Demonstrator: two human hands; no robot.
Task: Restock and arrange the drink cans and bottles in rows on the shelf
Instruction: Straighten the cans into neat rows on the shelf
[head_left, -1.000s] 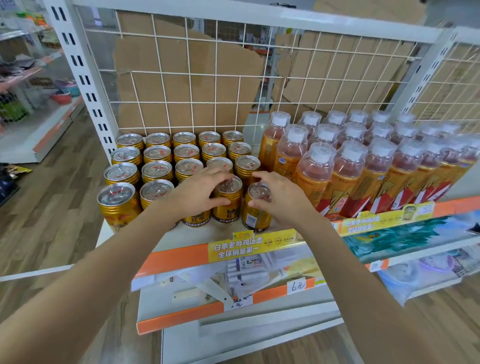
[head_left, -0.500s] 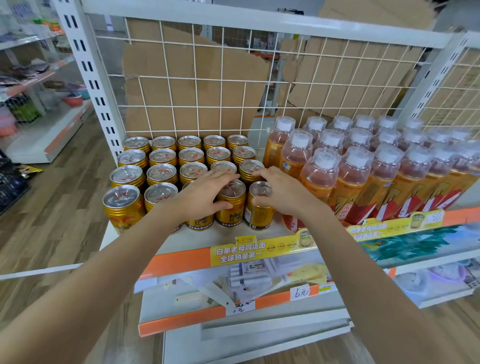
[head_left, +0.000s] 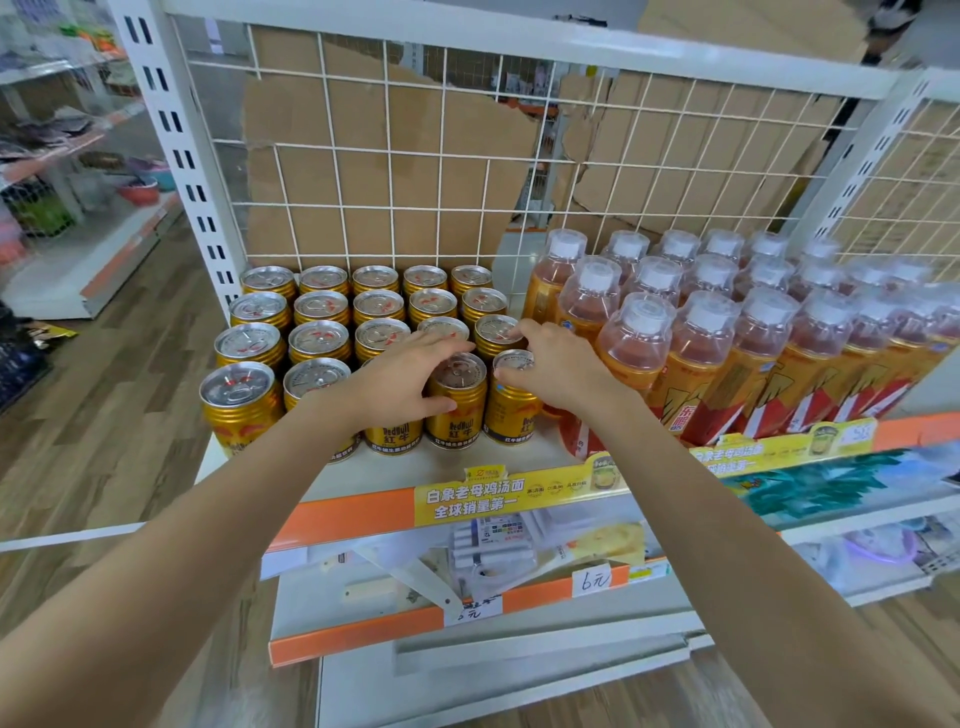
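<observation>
Gold drink cans (head_left: 317, 343) stand in rows on the left of the white shelf (head_left: 498, 460). Orange-labelled bottles (head_left: 706, 343) with clear caps fill the right side in rows. My left hand (head_left: 400, 382) covers the third front can (head_left: 392, 439) and wraps the fourth front can (head_left: 457, 405), fingers over its top, thumb on its side. My right hand (head_left: 558, 371) rests on the fifth front can (head_left: 511, 415), fingertips on its rim. That can stands right beside the nearest bottles. The thumb of my right hand is hidden.
A white wire grid (head_left: 415, 171) backed with cardboard closes the shelf's rear. A slotted white upright (head_left: 176, 145) stands at the left. Lower shelves with an orange price strip (head_left: 343, 514) hold packaged goods. Wooden floor and another shelf unit (head_left: 83, 218) lie to the left.
Both hands stay on the two front cans at the right end of the can block and have slid slightly further over their tops. The view has shifted a little.
</observation>
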